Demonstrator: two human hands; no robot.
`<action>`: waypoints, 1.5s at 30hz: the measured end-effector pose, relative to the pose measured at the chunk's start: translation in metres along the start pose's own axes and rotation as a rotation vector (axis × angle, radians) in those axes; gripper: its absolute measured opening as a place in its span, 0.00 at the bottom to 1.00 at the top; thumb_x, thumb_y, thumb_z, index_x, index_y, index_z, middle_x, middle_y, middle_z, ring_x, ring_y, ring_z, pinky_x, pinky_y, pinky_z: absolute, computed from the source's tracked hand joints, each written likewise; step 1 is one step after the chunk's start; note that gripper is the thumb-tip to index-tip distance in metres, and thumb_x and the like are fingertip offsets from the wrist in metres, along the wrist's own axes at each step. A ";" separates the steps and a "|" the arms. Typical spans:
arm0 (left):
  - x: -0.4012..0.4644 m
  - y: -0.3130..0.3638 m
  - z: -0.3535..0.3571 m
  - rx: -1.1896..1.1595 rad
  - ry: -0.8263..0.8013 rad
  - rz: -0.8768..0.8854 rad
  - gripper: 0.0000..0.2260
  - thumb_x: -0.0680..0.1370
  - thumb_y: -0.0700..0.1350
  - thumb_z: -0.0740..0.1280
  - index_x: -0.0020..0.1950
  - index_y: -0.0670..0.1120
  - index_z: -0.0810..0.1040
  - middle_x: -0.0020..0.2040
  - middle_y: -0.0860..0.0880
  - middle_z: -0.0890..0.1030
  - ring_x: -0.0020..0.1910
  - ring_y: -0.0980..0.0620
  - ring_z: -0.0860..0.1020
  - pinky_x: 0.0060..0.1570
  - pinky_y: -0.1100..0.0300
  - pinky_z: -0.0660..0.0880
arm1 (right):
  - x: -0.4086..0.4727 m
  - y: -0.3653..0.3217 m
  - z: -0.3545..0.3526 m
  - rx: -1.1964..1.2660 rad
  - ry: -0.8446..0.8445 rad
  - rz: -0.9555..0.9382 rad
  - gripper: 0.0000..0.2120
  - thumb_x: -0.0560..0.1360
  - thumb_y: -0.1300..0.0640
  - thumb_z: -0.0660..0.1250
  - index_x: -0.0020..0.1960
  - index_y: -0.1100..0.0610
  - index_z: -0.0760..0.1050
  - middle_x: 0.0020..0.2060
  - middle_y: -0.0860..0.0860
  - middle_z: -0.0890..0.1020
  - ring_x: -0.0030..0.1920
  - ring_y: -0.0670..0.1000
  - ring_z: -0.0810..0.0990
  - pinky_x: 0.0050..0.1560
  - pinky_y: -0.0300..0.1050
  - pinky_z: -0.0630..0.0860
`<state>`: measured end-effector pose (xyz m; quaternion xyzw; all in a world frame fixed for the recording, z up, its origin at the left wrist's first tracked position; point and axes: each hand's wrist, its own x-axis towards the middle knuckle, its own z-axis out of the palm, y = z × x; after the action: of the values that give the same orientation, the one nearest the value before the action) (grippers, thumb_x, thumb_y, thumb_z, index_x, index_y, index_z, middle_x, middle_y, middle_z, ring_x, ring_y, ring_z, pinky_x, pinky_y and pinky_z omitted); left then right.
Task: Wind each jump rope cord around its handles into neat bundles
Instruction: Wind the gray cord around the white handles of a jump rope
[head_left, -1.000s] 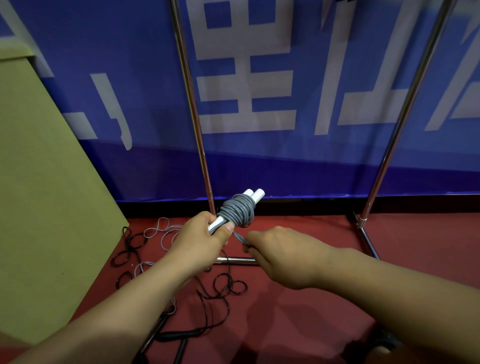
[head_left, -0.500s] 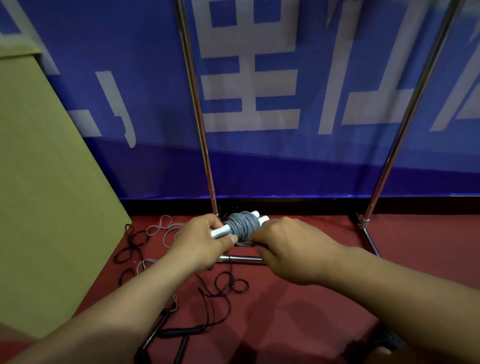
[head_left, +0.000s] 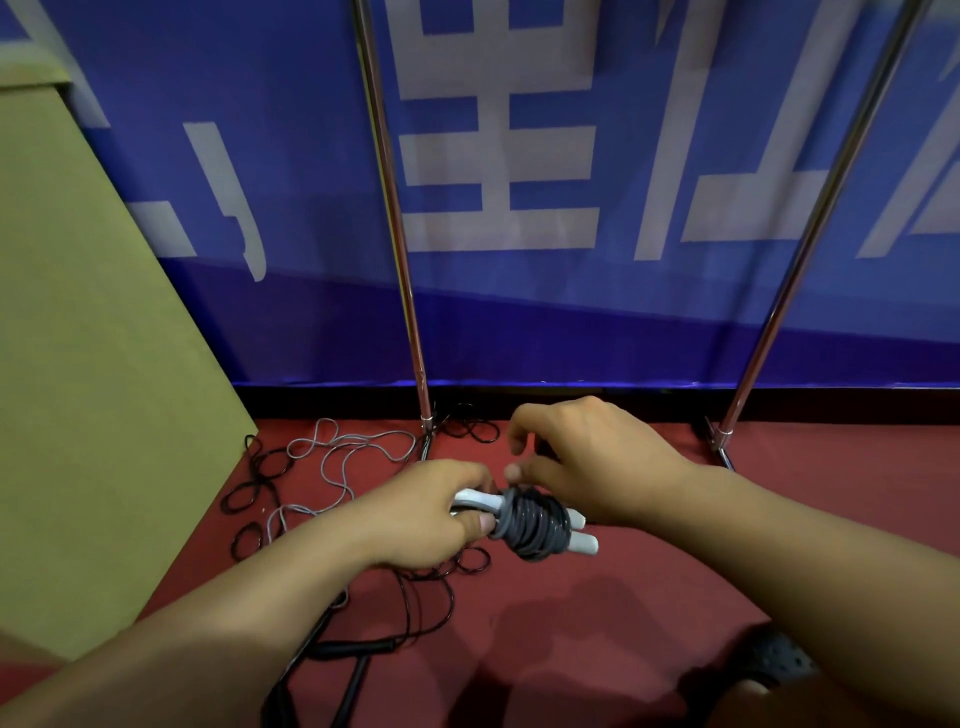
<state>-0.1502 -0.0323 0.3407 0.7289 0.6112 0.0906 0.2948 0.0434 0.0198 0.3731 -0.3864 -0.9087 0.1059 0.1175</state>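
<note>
Left hand grips rope bundle | right hand just above

- One view only, worn on the person's head, looking forward and steeply down.
- Both forearms enter from the near edge; the left hand and right hand sit close, near centre.
- Far ahead stands a blue banner; the red floor fills the near ground.
- The wide lens seems to bend the edges.

loose black cord and grey cord clutter the red floor left; right side lies open.
</note>
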 end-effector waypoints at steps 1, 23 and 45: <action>-0.001 0.001 0.000 -0.004 -0.013 0.008 0.09 0.78 0.47 0.68 0.40 0.54 0.72 0.36 0.54 0.74 0.34 0.55 0.71 0.35 0.59 0.67 | 0.001 0.001 0.000 -0.014 -0.004 -0.004 0.12 0.75 0.41 0.68 0.50 0.48 0.74 0.36 0.43 0.75 0.46 0.51 0.78 0.41 0.47 0.73; 0.005 0.013 -0.003 -0.624 0.365 -0.015 0.08 0.78 0.35 0.69 0.51 0.46 0.73 0.39 0.46 0.80 0.28 0.50 0.79 0.29 0.60 0.75 | 0.017 0.016 0.004 0.929 -0.118 0.545 0.19 0.77 0.43 0.67 0.37 0.58 0.76 0.27 0.54 0.77 0.25 0.49 0.71 0.26 0.38 0.67; 0.008 0.026 -0.007 -1.294 0.319 -0.243 0.36 0.80 0.69 0.48 0.42 0.45 0.88 0.44 0.41 0.86 0.43 0.47 0.85 0.51 0.51 0.79 | 0.020 -0.037 0.020 0.680 0.149 0.295 0.06 0.78 0.53 0.69 0.44 0.54 0.75 0.33 0.51 0.83 0.31 0.47 0.84 0.40 0.52 0.83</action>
<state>-0.1301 -0.0244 0.3586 0.3096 0.5475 0.5110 0.5859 -0.0008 0.0071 0.3676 -0.4587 -0.7452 0.3889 0.2881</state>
